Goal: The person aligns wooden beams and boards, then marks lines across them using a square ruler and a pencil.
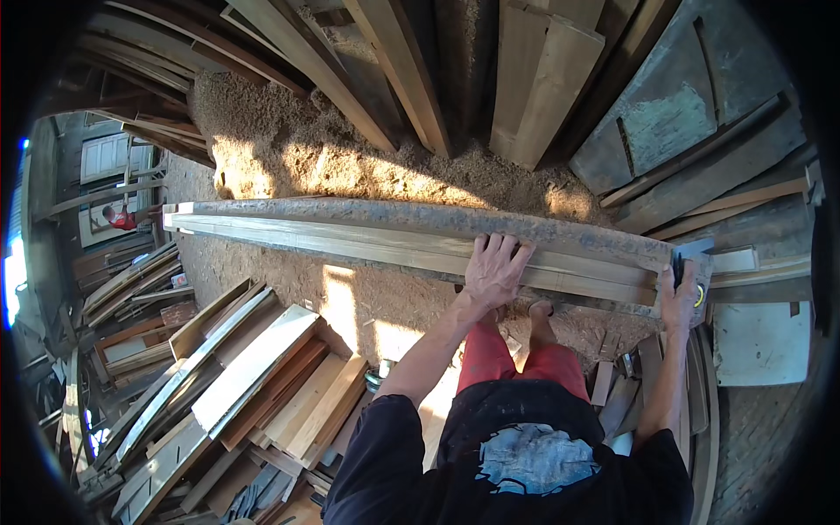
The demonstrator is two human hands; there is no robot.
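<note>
Overhead view of a person standing at a long wooden beam that lies level across the scene, one end pointing toward the far left, the other reaching the person's right side. The beam is the landmark for all that follows.

Left hand: laid flat on the top face of the beam, roughly two thirds along its length from the far end. The fingers are spread apart and stretched toward the beam's far edge, with the wood directly under palm and fingertips; nothing is gripped.

Right hand: at the near end of the beam, closed around a small dark tool with a yellow mark, held against the beam's end. The fingers are wrapped together on the tool; its kind cannot be told at this size.

Behind the beam: a bank of sawdust, sunlit in patches, and beyond it leaning planks propped steeply upward. To the right of these stands a grey panelled door, tilted.

In front of the beam, left of the person: a loose stack of boards lying at a slant. The person's red trousers and one bare foot show just below the beam. Far beyond the beam's left end, another person in red is visible.
</note>
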